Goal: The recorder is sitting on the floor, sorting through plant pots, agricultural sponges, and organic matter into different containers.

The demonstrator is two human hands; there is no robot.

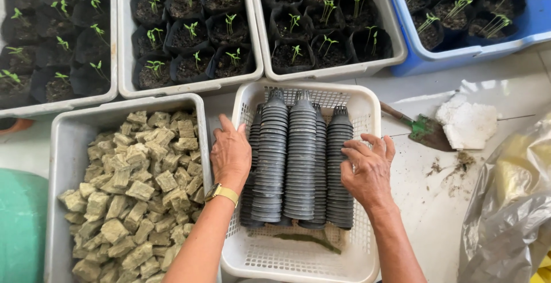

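Observation:
A white perforated basket (298, 260) sits in front of me and holds several long stacks of small dark grey net pots (301, 151) lying on their sides. My left hand (231, 154), with a gold watch on the wrist, rests flat against the left side of the stacks at the basket's left wall. My right hand (367, 171) lies on the rightmost stack with fingers curled over it. Neither hand has lifted anything.
A grey tub (60, 145) of brownish growing-medium cubes (135, 191) stands at left. Behind are grey trays (189, 88) and a blue crate (459, 56) of seedlings in black bags. A green trowel (422, 129), white foam piece (466, 123) and a plastic sack (511, 203) lie at right.

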